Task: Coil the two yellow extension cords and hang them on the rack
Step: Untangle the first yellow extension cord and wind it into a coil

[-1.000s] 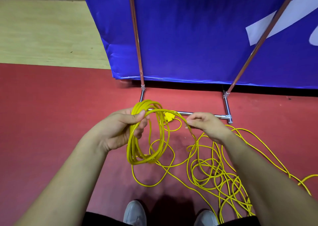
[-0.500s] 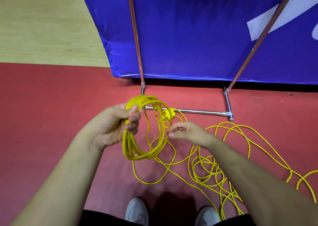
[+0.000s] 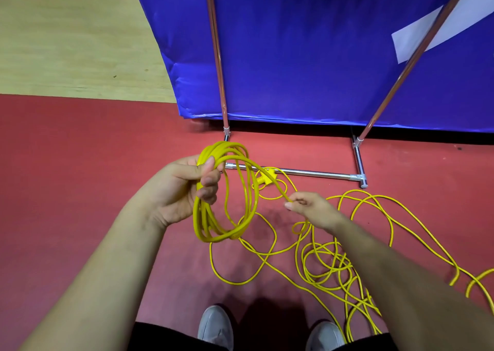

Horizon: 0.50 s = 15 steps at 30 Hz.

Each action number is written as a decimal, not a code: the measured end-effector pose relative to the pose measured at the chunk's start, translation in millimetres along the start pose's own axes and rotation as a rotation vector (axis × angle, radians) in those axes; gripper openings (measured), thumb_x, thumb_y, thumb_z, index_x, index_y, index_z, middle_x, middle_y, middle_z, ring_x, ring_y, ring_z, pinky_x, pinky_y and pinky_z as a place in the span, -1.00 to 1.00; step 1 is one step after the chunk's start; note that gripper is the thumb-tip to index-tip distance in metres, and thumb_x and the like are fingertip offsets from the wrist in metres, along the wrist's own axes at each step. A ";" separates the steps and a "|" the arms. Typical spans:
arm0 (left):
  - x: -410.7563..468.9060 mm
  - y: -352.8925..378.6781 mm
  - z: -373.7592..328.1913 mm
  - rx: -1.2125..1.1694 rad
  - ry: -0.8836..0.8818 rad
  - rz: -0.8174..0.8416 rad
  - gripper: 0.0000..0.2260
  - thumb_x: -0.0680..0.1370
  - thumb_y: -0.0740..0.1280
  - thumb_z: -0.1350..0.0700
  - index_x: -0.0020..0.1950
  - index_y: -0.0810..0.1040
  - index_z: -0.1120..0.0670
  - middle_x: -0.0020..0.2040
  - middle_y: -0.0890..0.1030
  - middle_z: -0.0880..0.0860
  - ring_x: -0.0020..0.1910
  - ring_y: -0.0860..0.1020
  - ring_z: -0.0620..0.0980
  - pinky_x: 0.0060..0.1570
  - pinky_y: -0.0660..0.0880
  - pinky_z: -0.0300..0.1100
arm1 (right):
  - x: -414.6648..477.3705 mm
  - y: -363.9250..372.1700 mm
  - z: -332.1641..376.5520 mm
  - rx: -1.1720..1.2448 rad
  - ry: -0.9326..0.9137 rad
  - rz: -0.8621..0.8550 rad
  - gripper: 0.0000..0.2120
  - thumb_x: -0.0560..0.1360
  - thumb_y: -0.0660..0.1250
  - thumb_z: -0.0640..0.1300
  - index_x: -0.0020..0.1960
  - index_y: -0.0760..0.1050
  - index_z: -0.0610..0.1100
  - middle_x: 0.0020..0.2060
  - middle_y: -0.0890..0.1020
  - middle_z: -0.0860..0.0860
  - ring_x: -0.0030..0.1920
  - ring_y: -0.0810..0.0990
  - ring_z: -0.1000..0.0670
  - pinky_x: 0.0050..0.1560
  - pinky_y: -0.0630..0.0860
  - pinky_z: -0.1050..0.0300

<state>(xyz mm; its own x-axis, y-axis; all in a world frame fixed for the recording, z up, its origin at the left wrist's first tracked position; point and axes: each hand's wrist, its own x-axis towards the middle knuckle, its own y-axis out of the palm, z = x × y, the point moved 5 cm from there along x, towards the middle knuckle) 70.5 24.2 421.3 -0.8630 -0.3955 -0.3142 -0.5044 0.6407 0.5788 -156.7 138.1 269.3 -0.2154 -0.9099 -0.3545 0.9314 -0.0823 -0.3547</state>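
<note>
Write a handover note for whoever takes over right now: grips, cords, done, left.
Left grip holds a coil of several yellow loops above the red floor.
Right grip pinches the strand leading off the coil.
Loose cord lies tangled on the floor at right, in front of the rack; a yellow plug lies by its base bar.
Done: one cord partly coiled.
Left: finish it, coil the other, hang both. The two cords cannot be told apart in the tangle.

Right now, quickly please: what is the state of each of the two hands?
Left hand: closed, gripping the coil of yellow cord.
Right hand: closed, pinching the loose strand that runs from the coil.
</note>
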 end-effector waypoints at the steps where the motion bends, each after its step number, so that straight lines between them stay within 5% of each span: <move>1: -0.6 -0.7 0.4 0.034 -0.020 -0.013 -0.68 0.24 0.60 0.06 -0.16 0.58 0.16 -0.44 0.46 0.02 -0.57 0.42 -0.07 -0.50 0.41 -0.26 | -0.5 -5.8 -3.8 0.112 0.022 -0.044 -0.97 0.53 0.36 -0.21 -0.06 0.52 -0.12 -0.33 0.52 0.01 -0.35 0.48 0.18 -0.13 0.40 0.17; 3: -2.3 -1.6 3.4 0.083 -0.098 -0.021 -0.63 0.20 0.62 0.05 -0.14 0.59 0.19 -0.40 0.53 0.09 -0.51 0.50 0.00 -0.47 0.48 -0.21 | 0.6 -16.2 1.4 0.289 0.031 -0.138 -0.89 0.54 0.35 -0.23 0.05 0.57 -0.13 -0.32 0.55 -0.03 -0.34 0.52 0.08 -0.11 0.46 0.07; 6: -2.5 5.1 9.5 0.081 -0.198 0.019 -0.65 0.27 0.56 0.00 -0.11 0.64 0.21 -0.33 0.60 0.13 -0.43 0.58 0.03 -0.39 0.56 -0.18 | 1.1 -28.9 31.8 0.312 -0.062 -0.238 -0.82 0.57 0.31 -0.19 0.10 0.63 -0.03 -0.38 0.48 0.08 -0.35 0.37 0.12 -0.30 0.31 0.28; 9: -0.8 9.0 11.9 0.054 -0.200 0.010 -0.73 0.32 0.48 0.01 -0.14 0.65 0.20 -0.35 0.60 0.11 -0.44 0.58 0.00 -0.42 0.55 -0.19 | -3.8 -27.9 62.0 0.196 -0.167 -0.207 -0.77 0.57 0.31 -0.21 0.19 0.60 -0.08 -0.22 0.67 0.22 -0.21 0.56 0.32 -0.11 0.40 0.48; 15: 2.2 10.3 21.0 0.138 -0.206 0.011 -0.60 0.21 0.61 0.04 -0.10 0.61 0.23 -0.38 0.52 0.12 -0.49 0.50 0.04 -0.46 0.50 -0.18 | -2.3 -22.8 92.1 0.022 -0.279 -0.244 -0.77 0.54 0.35 -0.23 0.19 0.61 -0.19 -0.02 0.65 0.08 -0.11 0.54 0.44 -0.02 0.36 0.57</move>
<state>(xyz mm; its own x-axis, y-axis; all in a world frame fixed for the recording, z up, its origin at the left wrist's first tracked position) 62.8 43.8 410.8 -0.8489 -0.2545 -0.4632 -0.4816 0.7335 0.4796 -150.4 104.7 357.9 -0.3468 -0.9379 -0.0110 0.8689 -0.3168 -0.3804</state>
